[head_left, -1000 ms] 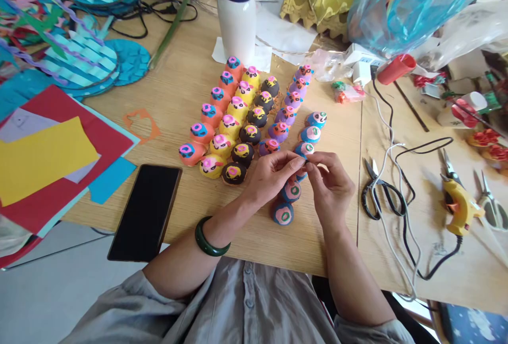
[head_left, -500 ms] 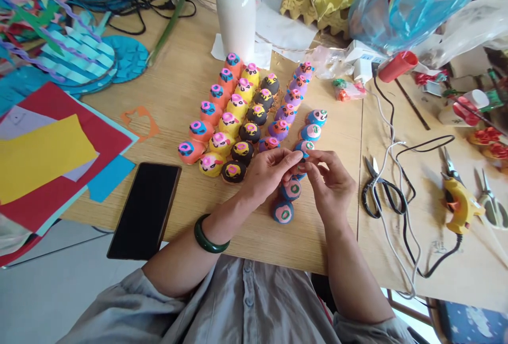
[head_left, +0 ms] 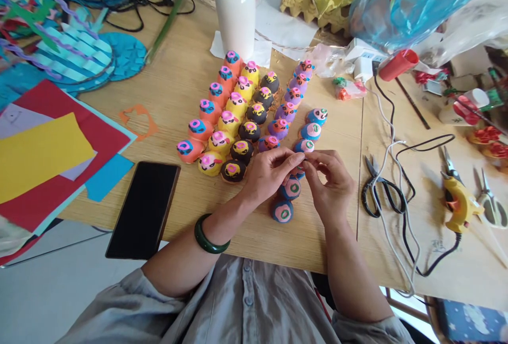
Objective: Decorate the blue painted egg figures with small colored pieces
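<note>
My left hand (head_left: 273,172) and my right hand (head_left: 330,185) meet fingertip to fingertip above the row of blue domes with pink tops (head_left: 283,211). Both are pinched round something dark and too small to name. Left of them stand rows of painted domes: purple (head_left: 278,129), black (head_left: 233,170), yellow (head_left: 210,163) and orange (head_left: 189,150), with coloured clay-like shapes on top. My fingers partly hide the middle of the blue row.
A black phone (head_left: 143,210) and coloured sheets (head_left: 43,156) lie left. Behind the domes stands a white bottle (head_left: 236,16). Black-handled scissors (head_left: 383,188), tangled cables and a yellow glue gun (head_left: 461,204) are right. A blue plastic bag (head_left: 405,5) is at the back.
My fingertips have drawn closer together, and both hands stay over the blue row. The view has shifted very slightly.
</note>
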Demonstrator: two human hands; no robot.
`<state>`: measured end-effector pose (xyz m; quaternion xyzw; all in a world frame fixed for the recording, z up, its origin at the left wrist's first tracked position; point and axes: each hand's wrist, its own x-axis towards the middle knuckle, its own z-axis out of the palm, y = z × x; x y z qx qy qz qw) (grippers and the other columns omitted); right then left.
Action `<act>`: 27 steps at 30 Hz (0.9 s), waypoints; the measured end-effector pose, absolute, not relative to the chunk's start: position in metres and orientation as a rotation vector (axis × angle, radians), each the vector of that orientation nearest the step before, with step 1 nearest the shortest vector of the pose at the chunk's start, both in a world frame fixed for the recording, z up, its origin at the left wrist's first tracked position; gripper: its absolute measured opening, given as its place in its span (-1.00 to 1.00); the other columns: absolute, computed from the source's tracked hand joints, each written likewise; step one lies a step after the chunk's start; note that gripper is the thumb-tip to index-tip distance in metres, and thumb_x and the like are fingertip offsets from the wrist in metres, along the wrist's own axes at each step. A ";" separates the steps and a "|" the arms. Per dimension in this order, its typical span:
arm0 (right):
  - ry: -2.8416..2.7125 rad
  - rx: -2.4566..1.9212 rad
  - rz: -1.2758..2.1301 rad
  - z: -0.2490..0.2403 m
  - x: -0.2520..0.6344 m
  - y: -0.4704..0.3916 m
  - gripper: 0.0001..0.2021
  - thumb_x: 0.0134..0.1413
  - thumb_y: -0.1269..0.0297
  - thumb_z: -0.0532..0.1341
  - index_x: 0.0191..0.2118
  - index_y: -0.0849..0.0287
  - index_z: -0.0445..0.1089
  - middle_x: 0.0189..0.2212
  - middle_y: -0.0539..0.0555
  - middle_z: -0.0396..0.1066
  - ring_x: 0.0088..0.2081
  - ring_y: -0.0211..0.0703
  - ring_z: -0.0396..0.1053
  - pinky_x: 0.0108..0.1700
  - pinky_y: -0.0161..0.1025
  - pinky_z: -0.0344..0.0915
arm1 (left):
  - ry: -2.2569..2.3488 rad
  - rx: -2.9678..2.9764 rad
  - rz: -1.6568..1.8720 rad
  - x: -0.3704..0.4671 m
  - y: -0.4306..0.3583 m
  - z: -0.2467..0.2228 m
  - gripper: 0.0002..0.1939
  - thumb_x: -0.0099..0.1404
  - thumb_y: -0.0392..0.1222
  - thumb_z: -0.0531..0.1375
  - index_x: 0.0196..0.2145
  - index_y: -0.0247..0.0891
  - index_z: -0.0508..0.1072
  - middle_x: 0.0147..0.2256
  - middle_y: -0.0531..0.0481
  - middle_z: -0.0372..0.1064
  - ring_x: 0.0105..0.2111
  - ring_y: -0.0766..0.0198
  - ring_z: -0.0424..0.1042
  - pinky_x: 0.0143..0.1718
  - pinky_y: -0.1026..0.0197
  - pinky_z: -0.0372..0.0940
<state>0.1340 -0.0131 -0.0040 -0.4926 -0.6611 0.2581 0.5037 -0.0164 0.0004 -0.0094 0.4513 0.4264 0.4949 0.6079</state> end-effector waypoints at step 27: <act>-1.095 -1.304 0.961 -0.007 0.138 -0.004 -0.78 0.08 0.08 0.43 -0.26 0.10 0.54 -0.48 -0.09 0.45 -0.53 -0.32 0.35 -0.46 -0.31 0.37 | 0.919 0.613 1.199 -0.012 0.005 -0.005 -0.71 0.16 -0.03 0.42 -0.36 -0.34 0.55 -0.46 0.02 0.49 -0.58 0.40 0.42 -0.51 0.29 0.44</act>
